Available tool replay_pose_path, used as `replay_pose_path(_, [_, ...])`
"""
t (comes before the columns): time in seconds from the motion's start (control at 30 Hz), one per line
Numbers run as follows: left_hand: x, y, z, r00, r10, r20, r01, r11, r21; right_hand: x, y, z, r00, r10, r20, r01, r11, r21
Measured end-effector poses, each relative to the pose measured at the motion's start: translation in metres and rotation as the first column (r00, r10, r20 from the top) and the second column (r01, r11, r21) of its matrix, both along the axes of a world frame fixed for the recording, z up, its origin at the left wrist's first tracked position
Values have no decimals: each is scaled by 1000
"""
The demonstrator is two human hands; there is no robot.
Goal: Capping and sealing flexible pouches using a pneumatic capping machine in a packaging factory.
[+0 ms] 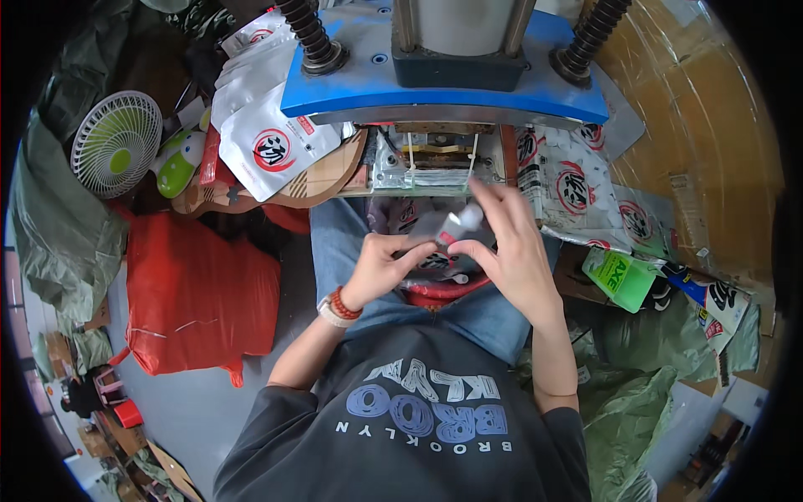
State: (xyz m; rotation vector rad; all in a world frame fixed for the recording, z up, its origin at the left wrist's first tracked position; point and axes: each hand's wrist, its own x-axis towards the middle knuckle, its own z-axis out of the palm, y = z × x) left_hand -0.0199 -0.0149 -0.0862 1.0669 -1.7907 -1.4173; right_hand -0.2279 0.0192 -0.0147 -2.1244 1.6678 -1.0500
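Between my hands, above my lap, is a small silvery foil piece [452, 228] with a red patch, smeared by motion; it looks like a pouch, but its exact kind is unclear. My left hand [378, 266] pinches at its left side, thumb and fingers together. The thumb of my right hand [517, 255] reaches its red patch, while that hand's other fingers point up and away, blurred at the tips. Below the hands, a red tub [435, 294] between my knees holds printed pouches. Just beyond my hands is the press's lower part [439, 159], with metal bars and white cords.
The blue press plate [443, 99] overhangs the work spot. Silver pouches [276, 155] are piled at left, and more printed pouches [577, 188] lie at right. A small fan [117, 142], red bag [201, 293] and green scoop-like container [619, 276] stand around me.
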Motion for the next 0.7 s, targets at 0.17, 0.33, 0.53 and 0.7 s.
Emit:
replay_pose_path(0.17, [-22, -38, 18, 892, 390, -229, -242, 839, 488, -28, 5, 24, 939, -286, 193, 281, 958, 52])
replay_pose_path(0.33, [-50, -58, 17, 893, 357, -275, -216, 875, 433, -122, 4, -27, 704, -641, -306, 617, 765, -186])
replay_pose_path(0.53, [28, -79, -14, 934, 335, -127, -273, 894, 356, -79, -102, -98, 613, -706, -355, 780, 614, 124])
replay_pose_path(0.7, [111, -170, -32, 472, 824, 314, -148, 425, -893, -86, -65, -84, 550, -755, -356, 774, 622, -123])
